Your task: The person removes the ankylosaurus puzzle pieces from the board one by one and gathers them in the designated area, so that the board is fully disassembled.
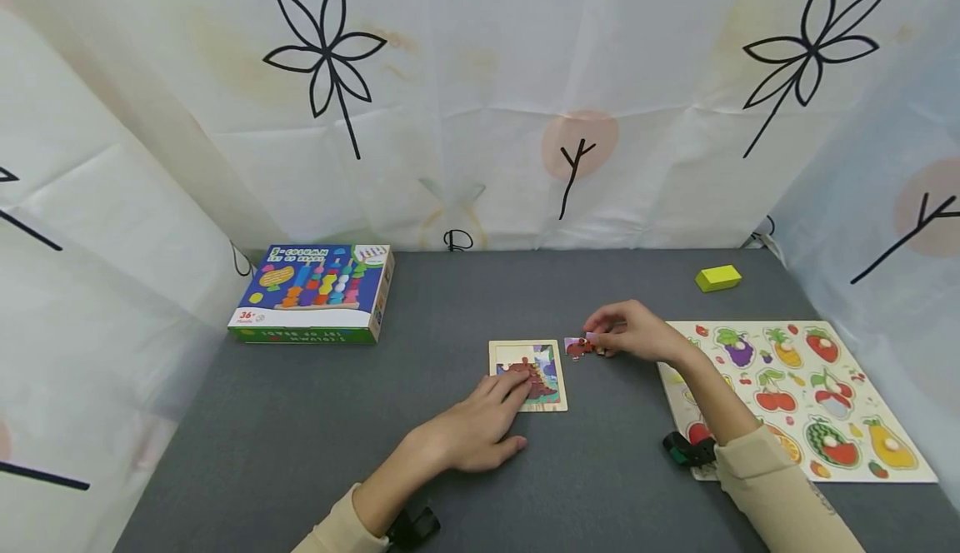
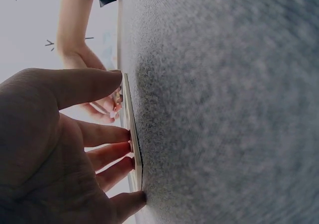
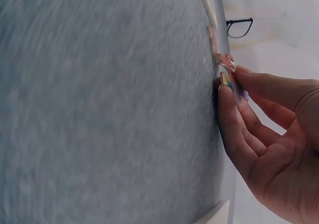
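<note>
A small square jigsaw puzzle with a pale wooden frame (image 1: 504, 345) lies on the table in the head view; a brown figure shows in its picture, and its upper left part is bare. My left hand (image 1: 472, 432) rests on it, fingers extended across its lower left side, thumb off to the right. Just right of the frame, my right hand (image 1: 633, 332) pinches a colourful jigsaw piece (image 3: 239, 93) between thumb and fingertips, tilted up in the right wrist view. Beside that piece, a reddish-purple jigsaw piece (image 1: 574, 347) lies close to the frame.
A fruit puzzle board (image 1: 798, 432) lies at the right, partly under the right forearm. Behind it sits a yellow block (image 1: 717, 278). A blue boxed bead set (image 1: 311, 293) stands at the back left. White patterned curtains (image 1: 480, 78) surround the grey table (image 1: 300, 428).
</note>
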The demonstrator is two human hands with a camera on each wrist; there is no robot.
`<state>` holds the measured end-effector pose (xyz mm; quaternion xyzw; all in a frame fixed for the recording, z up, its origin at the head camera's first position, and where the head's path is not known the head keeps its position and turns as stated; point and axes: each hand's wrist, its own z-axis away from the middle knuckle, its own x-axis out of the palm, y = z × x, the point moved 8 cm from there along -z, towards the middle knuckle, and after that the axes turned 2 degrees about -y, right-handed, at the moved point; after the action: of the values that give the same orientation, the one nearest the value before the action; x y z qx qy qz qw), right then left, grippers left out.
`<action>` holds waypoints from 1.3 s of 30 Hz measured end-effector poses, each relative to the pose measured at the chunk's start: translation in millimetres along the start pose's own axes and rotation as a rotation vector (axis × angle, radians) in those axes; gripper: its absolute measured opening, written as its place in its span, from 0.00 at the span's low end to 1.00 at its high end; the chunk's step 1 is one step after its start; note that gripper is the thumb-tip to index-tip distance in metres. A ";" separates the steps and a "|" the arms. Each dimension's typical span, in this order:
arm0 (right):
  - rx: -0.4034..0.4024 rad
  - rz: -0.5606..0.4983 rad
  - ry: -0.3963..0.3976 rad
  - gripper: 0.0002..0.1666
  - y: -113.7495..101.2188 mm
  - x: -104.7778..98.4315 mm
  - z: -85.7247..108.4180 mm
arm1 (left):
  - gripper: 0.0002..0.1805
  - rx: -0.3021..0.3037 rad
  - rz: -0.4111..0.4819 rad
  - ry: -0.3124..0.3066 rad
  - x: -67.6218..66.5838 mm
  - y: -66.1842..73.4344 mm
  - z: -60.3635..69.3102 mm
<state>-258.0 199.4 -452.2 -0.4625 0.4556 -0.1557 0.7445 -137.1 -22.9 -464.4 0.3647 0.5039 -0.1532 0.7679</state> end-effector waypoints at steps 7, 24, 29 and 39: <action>0.037 0.011 -0.023 0.13 5.8 -4.9 3.1 | 0.41 0.001 0.006 -0.007 -1.7 1.9 0.9; 0.025 0.100 -0.001 0.11 4.9 -6.3 3.6 | 0.41 -0.003 -0.003 -0.003 -2.7 2.0 1.0; 0.025 0.128 0.015 0.11 4.3 -9.0 2.9 | 0.41 0.003 -0.007 0.001 -2.6 1.9 0.9; -0.004 0.160 0.056 0.11 -3.3 -15.2 3.4 | 0.41 0.001 -0.002 0.003 -2.8 1.7 0.7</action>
<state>-262.7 209.5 -440.9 -0.4216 0.5122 -0.1077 0.7404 -136.9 -22.7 -461.0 0.3649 0.5052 -0.1537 0.7668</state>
